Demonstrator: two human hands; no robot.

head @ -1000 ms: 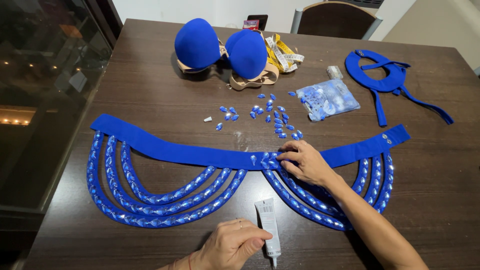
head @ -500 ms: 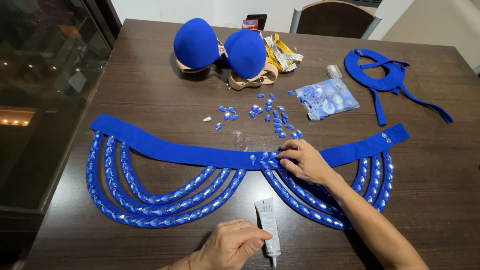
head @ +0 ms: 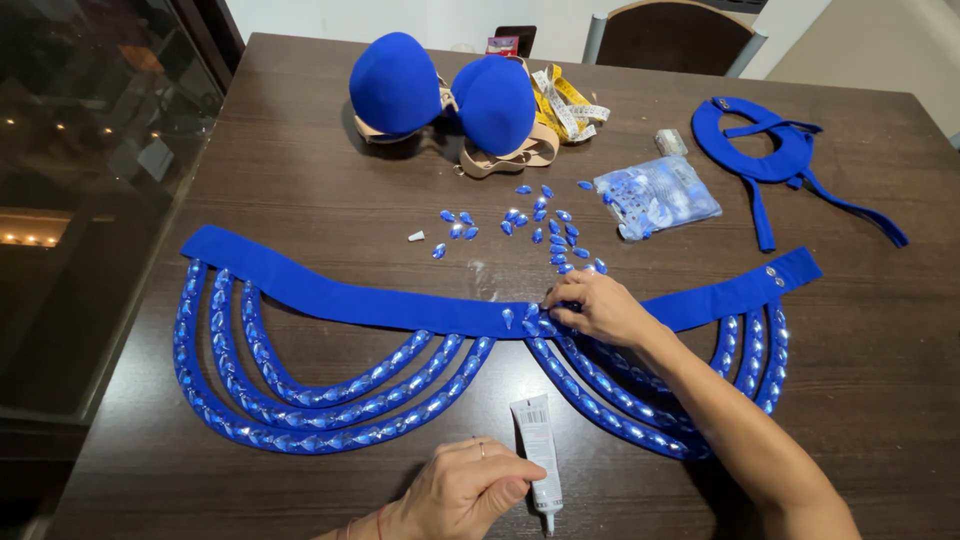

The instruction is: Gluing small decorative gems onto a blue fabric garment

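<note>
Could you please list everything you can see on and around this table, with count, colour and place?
belt with draped loops: one, blue, across the table's middle
loose gems: many, blue, scattered above the belt's centre
glue tube: one, white, near edge
padded cups: two, blue, far centre
measuring tape: one, yellow, right of the cups
bag of gems: one, clear, far right
neck strap piece: one, blue, far right
table: one, dark brown wood
chair: one, dark, beyond the table
left hand: on the glue tube
right hand: fingertips at the belt's centre
</note>
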